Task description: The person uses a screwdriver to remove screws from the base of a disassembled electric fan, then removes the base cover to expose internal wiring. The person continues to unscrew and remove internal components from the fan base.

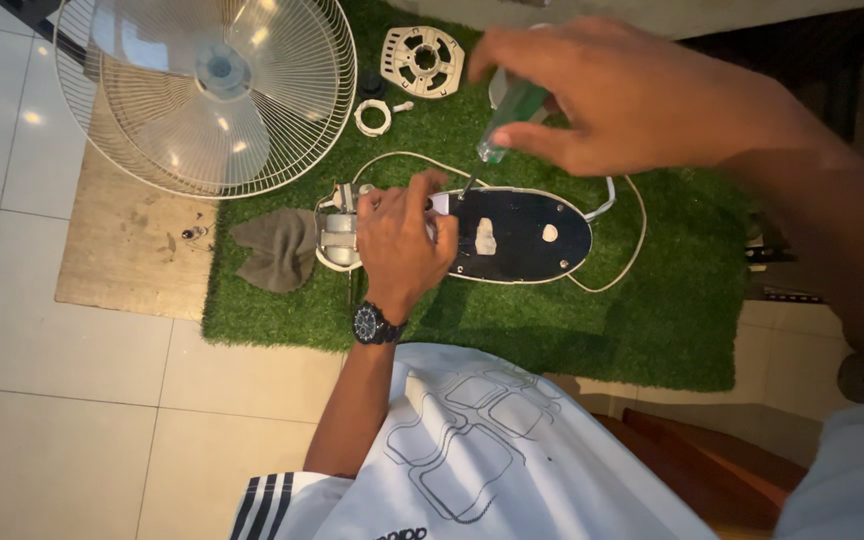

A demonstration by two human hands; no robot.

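Observation:
My left hand (400,240) presses down on the left end of an oval fan base (522,238) that lies bottom up on a green turf mat (652,300); its underside is black with a white rim. I wear a black wristwatch (374,324) on that wrist. My right hand (622,95) holds a screwdriver (508,120) with a clear green handle, its tip pointing down at the base's upper left edge next to my left fingers. A white power cord (624,215) loops around the base.
A fan head with its wire grille (207,90) lies at the upper left, partly on a brown board (127,250). On the mat are a grey cloth (277,250), a white round plastic part (422,60) and a small white ring (373,117). White floor tiles surround the mat.

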